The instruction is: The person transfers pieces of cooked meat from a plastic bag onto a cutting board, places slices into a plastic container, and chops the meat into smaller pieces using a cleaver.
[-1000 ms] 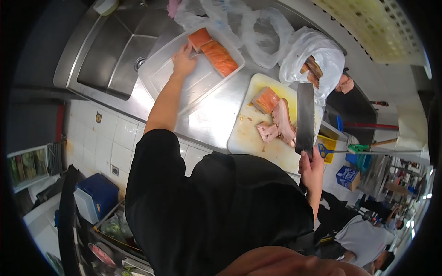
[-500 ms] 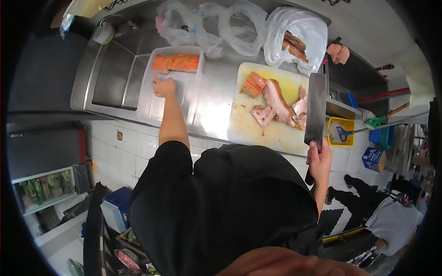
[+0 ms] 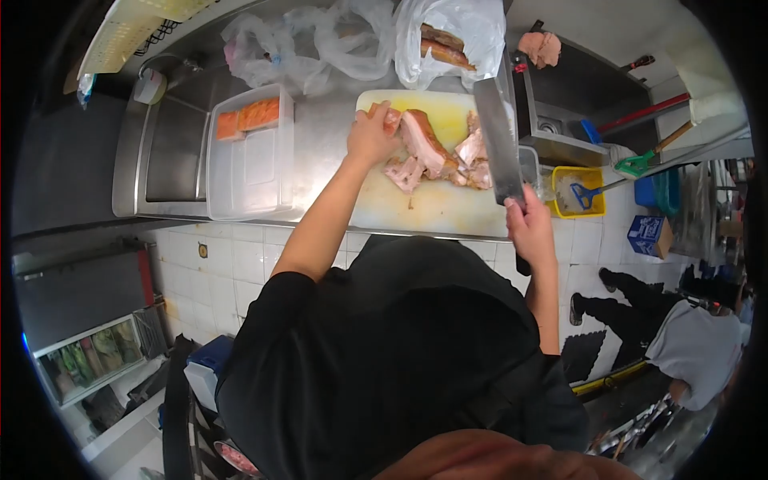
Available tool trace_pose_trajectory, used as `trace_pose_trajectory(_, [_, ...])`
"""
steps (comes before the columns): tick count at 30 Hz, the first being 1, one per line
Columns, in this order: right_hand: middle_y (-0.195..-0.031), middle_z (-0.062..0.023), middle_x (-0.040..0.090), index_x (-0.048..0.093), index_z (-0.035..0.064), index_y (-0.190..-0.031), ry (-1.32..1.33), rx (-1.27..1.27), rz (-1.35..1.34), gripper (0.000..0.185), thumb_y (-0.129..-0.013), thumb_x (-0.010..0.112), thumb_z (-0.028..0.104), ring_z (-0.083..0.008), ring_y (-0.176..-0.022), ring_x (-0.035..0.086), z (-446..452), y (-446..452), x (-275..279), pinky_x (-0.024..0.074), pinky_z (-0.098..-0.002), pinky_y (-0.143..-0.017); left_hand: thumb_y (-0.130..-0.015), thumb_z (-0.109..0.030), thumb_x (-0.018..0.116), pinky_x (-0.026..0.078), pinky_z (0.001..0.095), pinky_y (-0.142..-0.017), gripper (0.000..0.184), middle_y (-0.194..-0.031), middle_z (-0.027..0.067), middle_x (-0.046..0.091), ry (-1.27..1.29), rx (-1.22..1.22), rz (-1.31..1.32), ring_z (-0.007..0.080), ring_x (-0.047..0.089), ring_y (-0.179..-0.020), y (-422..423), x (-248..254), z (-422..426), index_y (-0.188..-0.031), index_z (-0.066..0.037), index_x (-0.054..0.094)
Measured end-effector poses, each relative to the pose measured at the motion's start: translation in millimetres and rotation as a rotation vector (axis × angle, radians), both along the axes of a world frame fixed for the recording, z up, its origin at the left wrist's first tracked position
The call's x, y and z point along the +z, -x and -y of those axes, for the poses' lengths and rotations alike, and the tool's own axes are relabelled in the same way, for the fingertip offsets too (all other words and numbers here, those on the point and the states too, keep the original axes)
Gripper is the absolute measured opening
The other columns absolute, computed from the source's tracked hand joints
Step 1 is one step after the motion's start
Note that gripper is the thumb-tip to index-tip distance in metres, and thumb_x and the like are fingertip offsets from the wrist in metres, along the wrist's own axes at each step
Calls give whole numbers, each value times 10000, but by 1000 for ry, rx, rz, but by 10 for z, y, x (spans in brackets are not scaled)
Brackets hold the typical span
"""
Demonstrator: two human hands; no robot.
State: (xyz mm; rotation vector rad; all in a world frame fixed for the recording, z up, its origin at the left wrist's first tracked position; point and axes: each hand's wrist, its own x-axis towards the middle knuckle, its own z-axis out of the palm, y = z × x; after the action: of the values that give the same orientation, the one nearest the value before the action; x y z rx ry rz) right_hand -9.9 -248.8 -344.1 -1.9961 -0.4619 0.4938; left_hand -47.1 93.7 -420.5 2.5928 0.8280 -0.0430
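Observation:
My right hand [image 3: 532,228] is wrapped round the dark handle of a broad cleaver [image 3: 498,136], its blade raised over the right side of the cutting board [image 3: 384,210]. My left hand [image 3: 372,142] is closed over a reddish-brown block of meat [image 3: 392,122] at the board's left edge, covering much of it. Beside that block lies a thick slab of pork belly [image 3: 426,144] with pale and pink layers. A ragged pink piece [image 3: 405,170] and several torn chunks [image 3: 474,156] lie around it. Left of the board, a clear plastic container [image 3: 250,180] holds orange-brown meat blocks [image 3: 252,118] at its far end.
A white plastic bag [image 3: 412,64] with long brown meat pieces stands behind the board. Other clear bags [image 3: 276,52] lie along the back. A steel sink [image 3: 172,152] is at the far left. On the floor to the right are a yellow bucket [image 3: 564,206] and a person [image 3: 692,352].
My left hand has moved from the container right to the meat block on the board and grips it. The cleaver is still in my right hand, now tilted leftward. The view has shifted right.

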Motion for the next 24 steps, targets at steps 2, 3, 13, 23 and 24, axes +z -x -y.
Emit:
trace_pose_trajectory(2, [-672, -148, 598, 602, 25, -1128, 35, 20, 7, 194, -954, 586, 108, -255, -571, 580, 3, -33, 44, 454, -378, -573, -756, -276, 740, 510, 426, -963, 821, -1351, 216, 513, 155, 50, 155, 380, 593, -1156, 1, -287, -153, -1489, -112, 406])
trace_pose_trajectory(3, [-671, -147, 595, 616, 25, -1110, 85, 28, 39, 190, -949, 588, 122, -269, -591, 590, 33, -53, 48, 460, -390, -593, -755, -247, 724, 512, 425, -965, 857, -1389, 221, 485, 313, 91, 295, 363, 594, -1172, -16, -309, -300, -1519, -123, 356])
trace_pose_trajectory(13, [-669, -110, 586, 581, 1, -1084, -14, 53, 42, 202, -957, 584, 158, -208, -575, 574, 188, -394, -328, 457, -364, -547, -669, -223, 771, 436, 385, -1052, 907, -1313, 141, 524, 1093, -411, 1058, 283, 542, -1235, 501, 2120, 170, -1433, -55, 311])
trace_pose_trajectory(23, [-856, -252, 668, 617, 62, -1129, -92, 61, 95, 263, -911, 601, 208, -462, -859, 650, 33, -751, -173, 512, -495, -737, -818, -173, 742, 527, 353, -845, 515, -1161, 141, 616, -264, -787, 1548, 241, 644, -987, -435, 5979, 417, -1231, -37, 468])
trace_pose_trajectory(24, [-870, -248, 672, 618, 66, -1128, -68, 56, 103, 263, -908, 603, 209, -465, -873, 648, 47, -775, -214, 510, -498, -748, -812, -130, 745, 522, 319, -755, 326, -1037, 74, 674, -257, -758, 1535, 171, 646, -898, -595, 6166, 580, -1070, -31, 572])
